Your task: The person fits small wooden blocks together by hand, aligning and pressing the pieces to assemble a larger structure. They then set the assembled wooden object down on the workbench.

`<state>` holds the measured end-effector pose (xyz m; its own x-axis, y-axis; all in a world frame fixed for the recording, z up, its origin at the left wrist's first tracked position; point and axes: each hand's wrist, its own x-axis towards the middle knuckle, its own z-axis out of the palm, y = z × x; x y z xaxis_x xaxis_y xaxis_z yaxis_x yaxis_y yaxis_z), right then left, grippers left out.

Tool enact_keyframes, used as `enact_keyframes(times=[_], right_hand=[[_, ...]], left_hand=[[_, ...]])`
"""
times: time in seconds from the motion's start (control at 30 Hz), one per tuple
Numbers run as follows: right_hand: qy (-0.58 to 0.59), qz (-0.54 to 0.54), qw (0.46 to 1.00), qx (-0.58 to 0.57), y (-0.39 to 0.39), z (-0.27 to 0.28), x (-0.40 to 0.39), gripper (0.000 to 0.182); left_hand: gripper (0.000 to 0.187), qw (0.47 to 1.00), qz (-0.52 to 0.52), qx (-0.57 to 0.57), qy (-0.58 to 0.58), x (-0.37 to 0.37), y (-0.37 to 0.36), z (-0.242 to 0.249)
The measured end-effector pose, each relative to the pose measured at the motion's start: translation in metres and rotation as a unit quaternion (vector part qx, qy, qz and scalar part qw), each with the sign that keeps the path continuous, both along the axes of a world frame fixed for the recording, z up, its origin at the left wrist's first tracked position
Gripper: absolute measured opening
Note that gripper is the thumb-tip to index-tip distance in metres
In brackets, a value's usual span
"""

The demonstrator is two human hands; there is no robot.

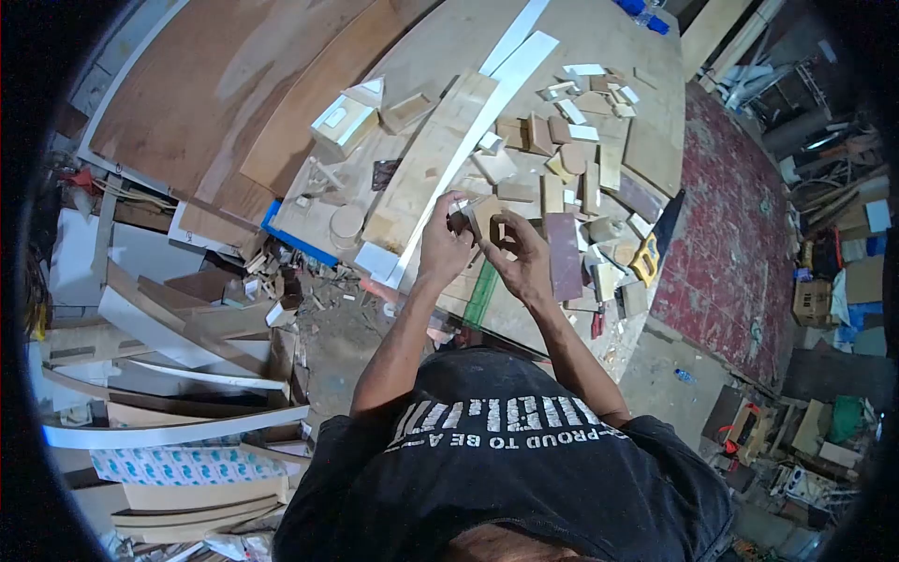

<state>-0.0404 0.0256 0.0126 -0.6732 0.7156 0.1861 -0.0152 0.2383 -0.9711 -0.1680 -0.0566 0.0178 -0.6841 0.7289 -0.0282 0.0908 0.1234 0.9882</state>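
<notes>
Wood offcuts (610,165) litter the worktop (426,51) beside a scuffed red floor (721,244). Near the worktop's front edge, left hand (444,242) and right hand (524,262) pinch a small, pale-brown wooden block (484,218).

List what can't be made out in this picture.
- Wooden piece: head view, partly covered by the left hand and right hand.
- Blue object: head view, cut off by the top edge.
- Shirt lettering: head view, some lost in folds.
- Saw: head view, teeth too small to see.
</notes>
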Motion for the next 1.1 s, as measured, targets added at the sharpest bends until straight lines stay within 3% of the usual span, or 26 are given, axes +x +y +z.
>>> enact_keyframes(times=[0.23, 0.47, 0.67, 0.73, 1.1], right_hand=[[-0.014, -0.034, 0.999, 0.006, 0.016, 0.004, 0.024, 0.042], [0.004, -0.051, 0.997, 0.051, 0.019, 0.02, 0.037, 0.043], [-0.009, -0.072, 0.997, 0.01, 0.018, 0.029, 0.041, 0.041], [0.001, -0.083, 0.988, 0.13, 0.015, 0.036, 0.04, 0.041], [0.059, -0.071, 0.977, 0.191, 0.007, 0.027, 0.037, 0.045]], left_hand=[[0.056, 0.995, -0.04, 0.019, 0.086, 0.021, 0.018, 0.017], [0.056, 0.995, -0.085, 0.005, 0.052, 0.03, 0.027, 0.025], [0.057, 0.988, -0.124, 0.053, 0.072, 0.027, 0.027, 0.021], [0.058, 0.984, -0.136, 0.103, 0.045, 0.028, 0.024, 0.024], [0.056, 0.984, -0.12, 0.125, 0.037, 0.039, 0.005, 0.055]])
